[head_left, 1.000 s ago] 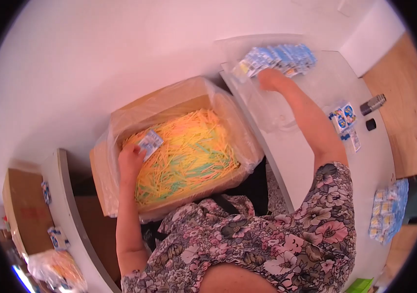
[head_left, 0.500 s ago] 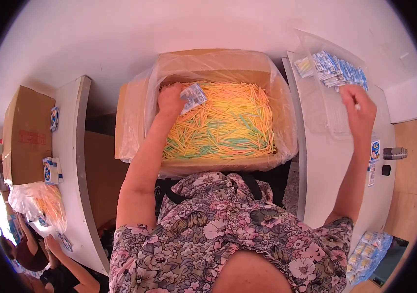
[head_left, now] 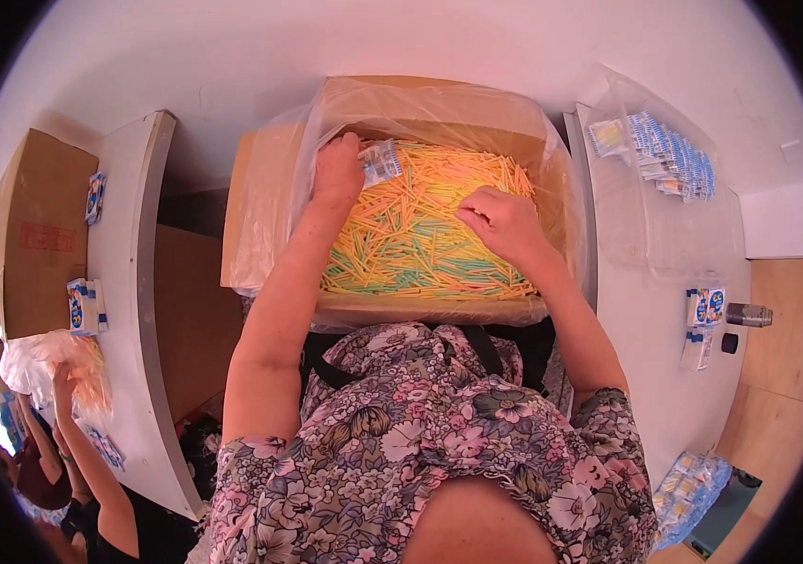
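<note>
Two hands point(head_left: 338, 170) point(head_left: 500, 221), seemingly one packet point(head_left: 380, 162)

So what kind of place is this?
Probably a packing workroom: a lined cardboard box full of coloured sticks, a clear bag of small packets, and white worktables.

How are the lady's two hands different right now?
The left hand holds a small packet at the box's far edge; the right hand holds no packet and rests fingers-down on the straws. Both are inside the plastic-lined cardboard box.
</note>
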Tool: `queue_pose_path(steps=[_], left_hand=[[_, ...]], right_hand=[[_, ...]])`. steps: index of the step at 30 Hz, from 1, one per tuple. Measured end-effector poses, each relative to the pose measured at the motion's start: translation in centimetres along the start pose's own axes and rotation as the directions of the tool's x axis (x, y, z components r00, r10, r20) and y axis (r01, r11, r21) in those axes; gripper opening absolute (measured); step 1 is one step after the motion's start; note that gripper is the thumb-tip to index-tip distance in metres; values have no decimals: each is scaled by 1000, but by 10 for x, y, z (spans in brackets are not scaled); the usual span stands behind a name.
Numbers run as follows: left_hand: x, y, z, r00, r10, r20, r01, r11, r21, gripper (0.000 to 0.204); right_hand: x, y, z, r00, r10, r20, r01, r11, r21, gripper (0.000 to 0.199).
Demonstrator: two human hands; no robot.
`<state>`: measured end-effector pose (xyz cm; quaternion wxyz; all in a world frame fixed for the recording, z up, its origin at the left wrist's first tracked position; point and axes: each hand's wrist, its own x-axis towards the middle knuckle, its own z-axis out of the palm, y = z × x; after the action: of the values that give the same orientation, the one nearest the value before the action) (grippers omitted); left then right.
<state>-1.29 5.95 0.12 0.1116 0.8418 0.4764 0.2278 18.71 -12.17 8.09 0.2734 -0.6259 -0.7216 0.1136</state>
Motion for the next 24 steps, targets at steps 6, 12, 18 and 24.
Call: queue_pose_path(steps=[6, 12, 18, 24], left_hand=[[2, 1, -8, 973, -70, 221, 51, 995, 90, 14], [0, 5, -2, 989, 123, -78, -123, 992, 1, 13], [-1, -1, 5, 998, 53, -36, -58, 983, -175, 6], [0, -6, 10, 998, 59, -11, -59, 998, -12, 6]], right_hand=[[15, 13, 28, 998, 44, 54, -46, 998, 35, 17], [42, 22, 41, 984, 126, 123, -126, 992, -2, 19], [47, 29, 46, 986, 132, 103, -131, 991, -22, 20], [30, 29, 49, 971, 184, 153, -180, 983, -36, 18]])
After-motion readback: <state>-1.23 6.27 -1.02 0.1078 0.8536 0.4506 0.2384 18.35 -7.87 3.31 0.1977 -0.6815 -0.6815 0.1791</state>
